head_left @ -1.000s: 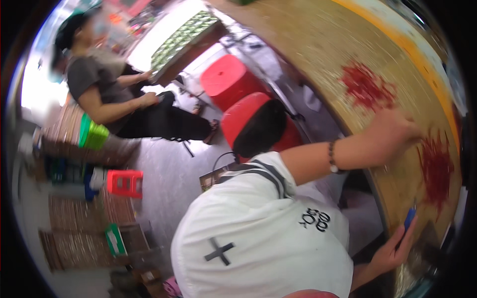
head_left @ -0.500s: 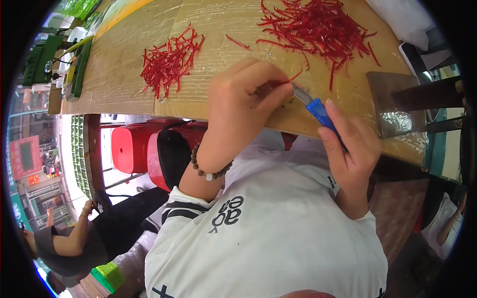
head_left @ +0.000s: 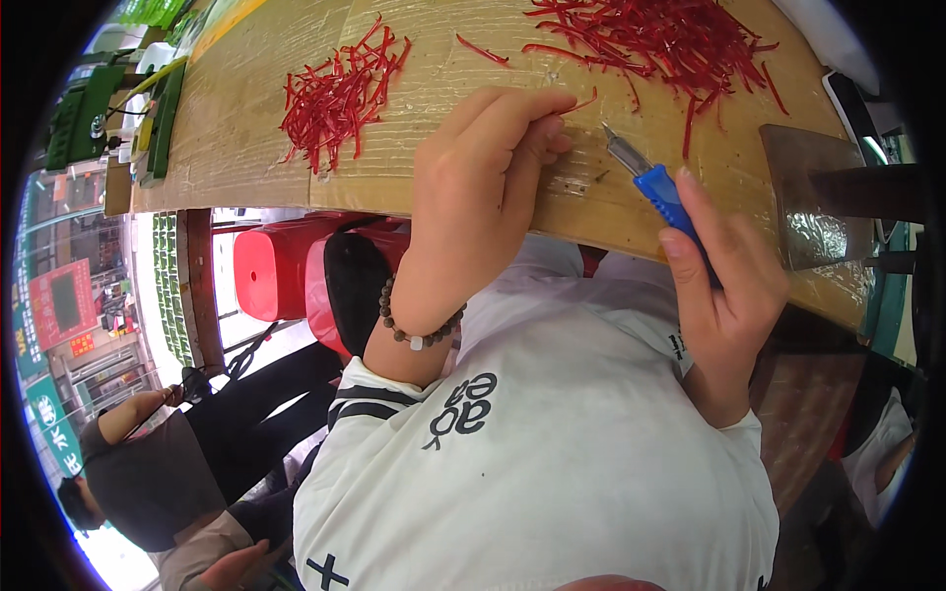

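Pinched between the thumb and fingers of my left hand (head_left: pixel 473 187) is a thin, shiny red strip (head_left: pixel 583 104), its curved end sticking out past the fingertips. A blue-handled utility knife (head_left: pixel 668 197) is gripped in my right hand (head_left: pixel 729 271), its metal blade pointing up and to the left. The blade tip is a short way right of the strip, not touching it. Both hands are over the near edge of the brown-covered table (head_left: pixel 434 74). Beyond my left hand lies a smaller heap of red strips (head_left: pixel 340 103); a larger heap (head_left: pixel 680 44) spreads beyond the knife.
One loose red strip (head_left: pixel 481 49) lies between the heaps. At the right stands a see-through plate (head_left: pixel 813 197) by dark supports. Green equipment (head_left: pixel 84 118) sits at the far left. Red stools (head_left: pixel 271 274) stand below the table edge; a person in dark clothes (head_left: pixel 163 483) is at lower left.
The knife has moved right, away from the strip, which its blade was up against before. My left hand has turned and shifted slightly, still pinching the strip. A second person has appeared at lower left.
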